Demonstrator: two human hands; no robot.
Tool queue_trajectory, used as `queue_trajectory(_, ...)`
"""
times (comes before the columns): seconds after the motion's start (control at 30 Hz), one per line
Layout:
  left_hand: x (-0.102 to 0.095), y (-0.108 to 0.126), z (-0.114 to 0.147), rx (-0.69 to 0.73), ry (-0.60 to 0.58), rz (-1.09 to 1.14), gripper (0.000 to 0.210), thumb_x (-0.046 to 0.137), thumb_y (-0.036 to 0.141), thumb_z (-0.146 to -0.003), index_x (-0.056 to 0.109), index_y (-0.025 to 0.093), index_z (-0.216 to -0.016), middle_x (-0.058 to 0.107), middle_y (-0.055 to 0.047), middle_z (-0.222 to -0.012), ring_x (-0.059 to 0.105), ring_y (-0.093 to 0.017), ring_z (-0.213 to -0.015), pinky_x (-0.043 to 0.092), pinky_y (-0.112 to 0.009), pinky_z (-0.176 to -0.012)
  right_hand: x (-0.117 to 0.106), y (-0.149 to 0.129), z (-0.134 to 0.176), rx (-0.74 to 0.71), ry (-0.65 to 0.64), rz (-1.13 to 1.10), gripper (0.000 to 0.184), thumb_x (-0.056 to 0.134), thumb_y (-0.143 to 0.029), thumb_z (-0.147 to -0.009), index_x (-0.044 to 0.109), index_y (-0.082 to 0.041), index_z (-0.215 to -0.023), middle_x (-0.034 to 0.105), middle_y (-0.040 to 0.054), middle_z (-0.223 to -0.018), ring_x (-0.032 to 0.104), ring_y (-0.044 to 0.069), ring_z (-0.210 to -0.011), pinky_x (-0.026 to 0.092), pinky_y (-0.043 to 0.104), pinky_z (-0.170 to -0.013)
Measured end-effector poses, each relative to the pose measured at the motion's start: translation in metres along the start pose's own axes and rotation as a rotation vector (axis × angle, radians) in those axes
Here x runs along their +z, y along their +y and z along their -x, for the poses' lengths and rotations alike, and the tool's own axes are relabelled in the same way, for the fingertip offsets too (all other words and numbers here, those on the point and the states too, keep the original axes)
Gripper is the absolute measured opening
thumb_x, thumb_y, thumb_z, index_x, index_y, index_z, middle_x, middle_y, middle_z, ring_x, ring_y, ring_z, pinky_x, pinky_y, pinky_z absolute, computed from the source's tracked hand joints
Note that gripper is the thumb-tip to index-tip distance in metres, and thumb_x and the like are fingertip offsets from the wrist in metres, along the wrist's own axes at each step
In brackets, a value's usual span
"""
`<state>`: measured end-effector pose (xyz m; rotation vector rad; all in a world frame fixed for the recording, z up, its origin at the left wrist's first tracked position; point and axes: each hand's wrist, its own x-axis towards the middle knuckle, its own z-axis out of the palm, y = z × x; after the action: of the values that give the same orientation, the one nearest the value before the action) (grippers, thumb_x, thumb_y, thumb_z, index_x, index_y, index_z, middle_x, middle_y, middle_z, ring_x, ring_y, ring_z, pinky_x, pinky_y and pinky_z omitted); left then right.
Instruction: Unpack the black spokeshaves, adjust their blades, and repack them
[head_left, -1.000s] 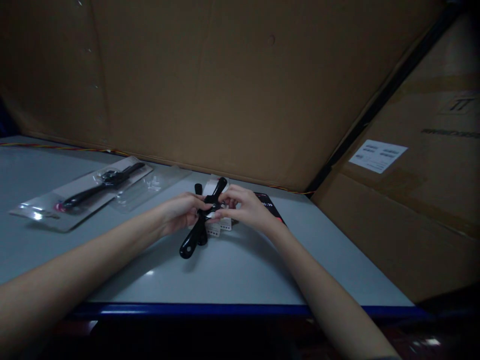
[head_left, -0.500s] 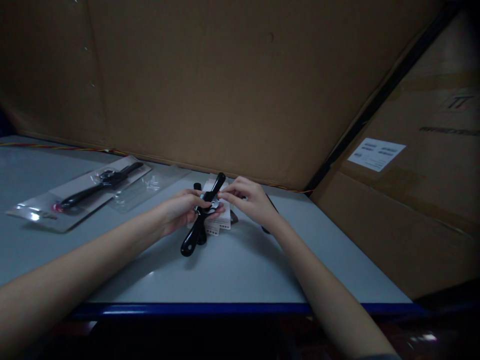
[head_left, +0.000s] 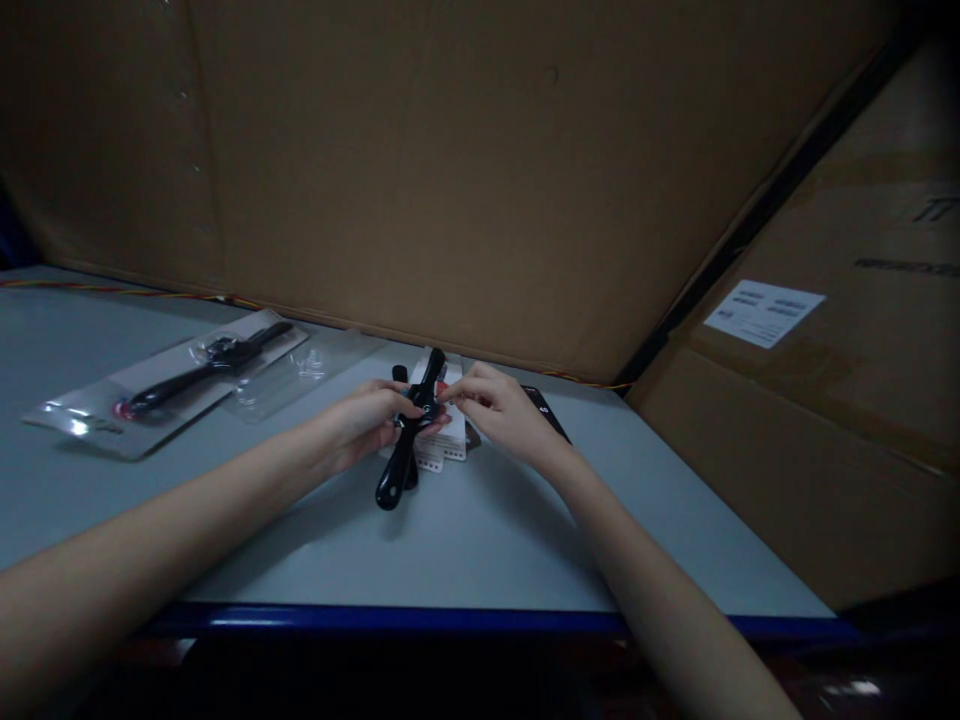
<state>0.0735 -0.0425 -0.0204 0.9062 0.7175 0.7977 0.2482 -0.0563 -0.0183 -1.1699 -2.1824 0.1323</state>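
Note:
A black two-handled spokeshave [head_left: 396, 462] is tilted above the table in my left hand [head_left: 371, 412], which grips it round the middle with the thumb on top. Close to the tool's middle, my right hand [head_left: 495, 400] pinches its thumb and fingers together. Whatever lies between those fingertips is too small to make out. Under the tool, white printed cards [head_left: 453, 440] lie on the table, together with another black handled tool [head_left: 412, 476] that my left hand and the spokeshave partly cover.
To the left lies a packaged spokeshave [head_left: 180, 385] on a card, beside an empty clear plastic wrapper [head_left: 289, 375]. A phone [head_left: 546, 412] rests behind my right wrist. Cardboard [head_left: 450, 200] walls the back, and a labelled carton [head_left: 795, 400] stands right. The table has a blue edge [head_left: 390, 620].
The spokeshave has turned slightly in my left hand, and the shiny metal plate at its middle shows less. My right fingers stay close to it. The view has shifted a little.

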Motion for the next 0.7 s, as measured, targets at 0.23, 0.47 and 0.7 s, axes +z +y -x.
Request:
queue_trajectory(0.23, -0.001, 0.0, 0.0, 0.002, 0.035, -0.029, 0.024, 0.045, -0.01, -0.067, 0.059, 0.005, -0.078, 0.067, -0.014, -0.075, 0.066, -0.016, -0.07, 0.054, -0.022, -0.07, 0.008, -0.01, 0.006, -0.075, 0.001, 0.21, 0.026, 0.043, -0.012, -0.08, 0.065, -0.018, -0.092, 0.049, 0.0049, -0.083, 0.049, 0.015, -0.074, 0.038, 0.027, -0.064)
queue_trajectory(0.47, -0.001, -0.001, -0.001, -0.012, 0.043, -0.026, 0.028, 0.045, -0.01, -0.065, 0.059, 0.006, -0.083, 0.067, -0.011, -0.072, 0.066, -0.015, -0.067, 0.054, -0.022, -0.064, 0.013, -0.008, 0.006, -0.082, -0.041, 0.208, 0.035, 0.042, -0.013, -0.082, 0.06, -0.023, -0.11, 0.05, 0.0057, -0.086, 0.049, 0.017, -0.078, 0.04, 0.029, -0.066)
queue_trajectory(0.7, 0.002, 0.001, 0.003, -0.033, 0.026, -0.064, 0.021, 0.046, -0.005, -0.071, 0.058, 0.005, -0.086, 0.067, -0.013, -0.074, 0.066, -0.015, -0.064, 0.053, -0.023, -0.065, 0.013, -0.005, 0.004, -0.132, -0.058, 0.086, 0.038, 0.041, -0.007, -0.081, 0.058, -0.022, -0.112, 0.054, 0.0057, -0.092, 0.051, 0.015, -0.082, 0.04, 0.028, -0.07)
